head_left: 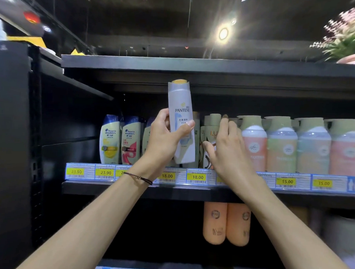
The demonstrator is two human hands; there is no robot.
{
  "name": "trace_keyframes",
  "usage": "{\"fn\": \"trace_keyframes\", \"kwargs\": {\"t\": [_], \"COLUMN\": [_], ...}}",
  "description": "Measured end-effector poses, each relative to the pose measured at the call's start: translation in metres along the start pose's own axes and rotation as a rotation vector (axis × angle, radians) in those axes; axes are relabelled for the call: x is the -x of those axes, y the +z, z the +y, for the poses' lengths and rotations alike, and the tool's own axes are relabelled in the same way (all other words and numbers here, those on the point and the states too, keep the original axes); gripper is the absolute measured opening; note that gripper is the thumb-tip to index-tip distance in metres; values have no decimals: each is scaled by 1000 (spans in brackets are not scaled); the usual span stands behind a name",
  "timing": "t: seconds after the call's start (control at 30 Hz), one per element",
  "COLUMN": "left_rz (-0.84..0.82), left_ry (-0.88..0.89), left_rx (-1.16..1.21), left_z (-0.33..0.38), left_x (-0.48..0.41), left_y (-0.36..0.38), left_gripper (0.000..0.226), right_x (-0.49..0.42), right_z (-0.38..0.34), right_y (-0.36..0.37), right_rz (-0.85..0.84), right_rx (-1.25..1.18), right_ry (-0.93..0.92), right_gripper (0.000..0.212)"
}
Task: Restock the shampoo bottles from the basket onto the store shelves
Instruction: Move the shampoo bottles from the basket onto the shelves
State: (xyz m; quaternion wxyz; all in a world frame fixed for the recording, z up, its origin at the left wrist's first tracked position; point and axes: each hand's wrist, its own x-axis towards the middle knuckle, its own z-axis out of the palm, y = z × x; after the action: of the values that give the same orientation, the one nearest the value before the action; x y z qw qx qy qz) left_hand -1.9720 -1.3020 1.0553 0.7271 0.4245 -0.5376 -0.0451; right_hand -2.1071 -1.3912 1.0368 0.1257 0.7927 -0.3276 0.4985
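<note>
My left hand (164, 137) grips a white Pantene shampoo bottle (181, 106) with a gold cap, held upright in front of the upper shelf (129, 190). My right hand (227, 144) reaches to the shelf with fingers spread, touching the cream Lux bottles (210, 133) just right of the Pantene bottle. Another Pantene-type bottle stands partly hidden behind the held one. The basket is out of view.
Head & Shoulders bottles (109, 139) stand at the shelf's left end; pastel pump bottles (282, 145) fill the right. Price tags (197, 177) line the shelf edge. Orange bottles (226, 224) sit on the shelf below. A potted plant (351, 38) tops the unit.
</note>
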Motion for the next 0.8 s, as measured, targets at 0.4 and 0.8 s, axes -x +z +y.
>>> {"fn": "trace_keyframes", "kwargs": {"t": [0.4, 0.8], "left_rz": [-77, -317], "left_ry": [-220, -259], "left_rx": [-270, -627], "left_z": [-18, -20], "left_x": [-11, -9], "left_y": [12, -7], "left_gripper": [52, 57], "right_x": [89, 106], "right_z": [18, 30], "right_y": [4, 33], "right_rz": [223, 278], "right_rx": [113, 70], "right_ry": [-152, -159], "right_gripper": [31, 39]}}
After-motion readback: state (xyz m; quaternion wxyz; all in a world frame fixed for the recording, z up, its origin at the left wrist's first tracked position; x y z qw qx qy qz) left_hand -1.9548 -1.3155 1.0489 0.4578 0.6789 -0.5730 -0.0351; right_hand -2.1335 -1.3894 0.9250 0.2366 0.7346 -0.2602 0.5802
